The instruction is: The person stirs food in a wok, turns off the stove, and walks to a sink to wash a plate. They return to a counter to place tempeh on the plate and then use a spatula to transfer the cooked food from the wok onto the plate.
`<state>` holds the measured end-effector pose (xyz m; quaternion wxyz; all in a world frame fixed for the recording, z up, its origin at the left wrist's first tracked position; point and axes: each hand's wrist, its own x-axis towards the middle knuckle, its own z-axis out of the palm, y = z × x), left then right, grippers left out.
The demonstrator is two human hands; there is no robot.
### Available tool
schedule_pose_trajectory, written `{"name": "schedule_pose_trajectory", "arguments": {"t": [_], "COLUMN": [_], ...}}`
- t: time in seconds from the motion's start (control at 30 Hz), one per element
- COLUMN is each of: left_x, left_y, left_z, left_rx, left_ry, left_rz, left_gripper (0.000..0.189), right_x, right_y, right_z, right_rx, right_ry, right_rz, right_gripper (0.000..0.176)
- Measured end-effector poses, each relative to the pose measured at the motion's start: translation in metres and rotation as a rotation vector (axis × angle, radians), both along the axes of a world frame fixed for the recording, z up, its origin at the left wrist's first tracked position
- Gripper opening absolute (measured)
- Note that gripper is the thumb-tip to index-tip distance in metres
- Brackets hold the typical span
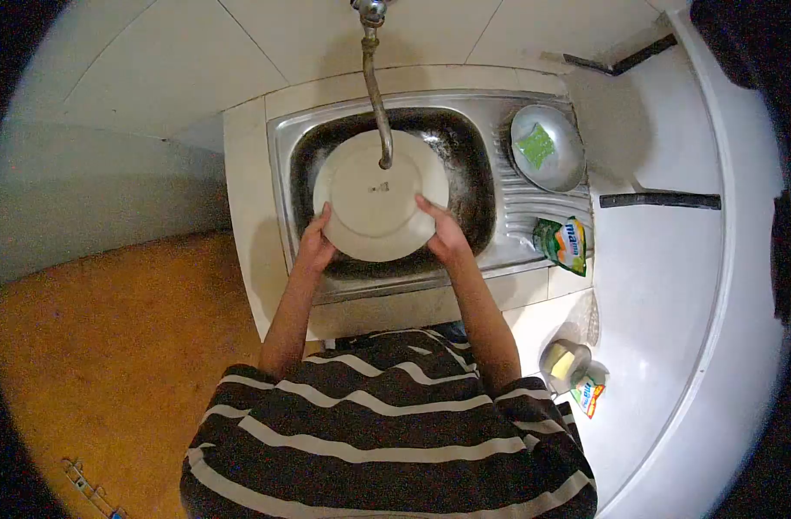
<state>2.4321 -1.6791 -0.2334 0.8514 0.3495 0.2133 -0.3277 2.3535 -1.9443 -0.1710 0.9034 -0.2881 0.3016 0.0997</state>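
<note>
A round white plate [369,197] is held bottom-up over the steel sink [473,177], right under the spout of the curved tap [376,95]. My left hand [315,244] grips the plate's lower left rim. At the lower right rim, my right hand [443,232] has its thumb on the plate's underside. Both arms reach forward from my striped shirt.
On the sink's drainboard stands a metal bowl [558,160] with a green sponge [535,145] in it. A green soap pouch [562,243] lies below it. A small cup [565,363] and another packet [588,396] sit on the white counter at the right. Orange floor lies to the left.
</note>
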Motion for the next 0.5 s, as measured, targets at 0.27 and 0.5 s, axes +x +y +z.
{"name": "schedule_pose_trajectory", "arguments": {"t": [0.27, 0.5], "left_x": [-0.006, 0.024], "left_y": [-0.074, -0.166], "left_z": [-0.020, -0.012], "left_rx": [0.636, 0.824], "left_ry": [-0.253, -0.680], "left_rz": [-0.330, -0.386], "left_gripper": [0.078, 0.084], "right_x": [-0.067, -0.104], "right_y": [0.017, 0.023], "right_z": [0.049, 0.049], "right_rx": [-0.340, -0.638], "right_ry": [0.145, 0.115], "right_rz": [-0.258, -0.188], "right_gripper": [0.062, 0.051]}}
